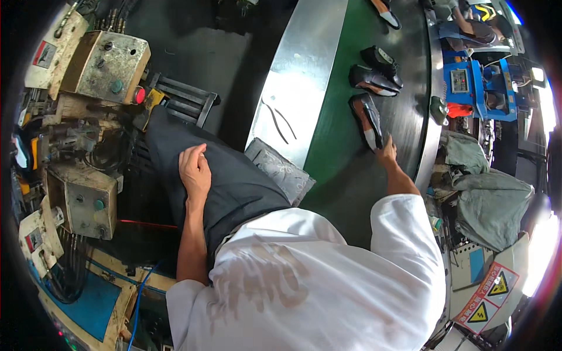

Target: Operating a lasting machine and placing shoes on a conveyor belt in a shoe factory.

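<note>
On the dark-green conveyor belt (345, 140) at the right, my right hand (386, 152) grips the near end of a dark leather shoe (367, 114). Its brown and pale inside shows. Some of the fingers are hidden against the shoe's side. My left hand (195, 169) rests on my dark-clad thigh (234, 175), with fingers loosely bent and nothing seen in it. Just beyond the held shoe lie several more dark shoes (372, 80), close together. A further shoe (386, 14) lies at the belt's far end.
A pair of pliers (280, 121) lies on the metal ledge (293, 76) left of the belt, near a grey marked pad (280, 169). Worn control boxes (108, 67) with buttons stand at the left. Blue equipment (480, 88), grey cloths (492, 205) and another person (468, 29) are at the right.
</note>
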Available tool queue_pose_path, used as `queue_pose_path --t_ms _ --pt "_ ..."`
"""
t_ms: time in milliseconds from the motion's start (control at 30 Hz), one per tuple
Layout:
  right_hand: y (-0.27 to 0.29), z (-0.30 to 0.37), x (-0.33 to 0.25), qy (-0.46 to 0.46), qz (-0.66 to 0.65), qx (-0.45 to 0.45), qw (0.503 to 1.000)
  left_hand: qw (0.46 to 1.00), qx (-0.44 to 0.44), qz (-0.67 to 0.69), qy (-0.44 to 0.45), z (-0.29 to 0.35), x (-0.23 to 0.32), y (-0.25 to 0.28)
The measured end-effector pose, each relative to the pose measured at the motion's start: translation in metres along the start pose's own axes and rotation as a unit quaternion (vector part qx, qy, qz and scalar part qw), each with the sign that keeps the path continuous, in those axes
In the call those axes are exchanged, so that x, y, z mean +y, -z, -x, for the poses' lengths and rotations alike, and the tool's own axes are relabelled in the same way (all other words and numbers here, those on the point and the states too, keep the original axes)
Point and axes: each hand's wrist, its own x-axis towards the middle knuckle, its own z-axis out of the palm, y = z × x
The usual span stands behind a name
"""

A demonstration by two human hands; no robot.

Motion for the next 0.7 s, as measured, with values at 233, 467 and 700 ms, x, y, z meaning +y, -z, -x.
queue_pose_path --t_ms 233,467,700 --pt "-0.016 -0.045 -0.076 0.057 -0.139 -0.093 0.984 0.999 0.012 -0.037 0.024 0.006 0.004 -0.007" --pt "-0.066 0.029 -0.091 0.044 -0.453 -0.025 0.890 0.984 -0.037 0.134 0.109 -0.028 0.016 -0.018" --pt "0.009 0.161 -0.243 0.135 -0.599 -0.270 0.741 0.945 -0.109 0.302 0.064 -0.081 0.077 0.009"
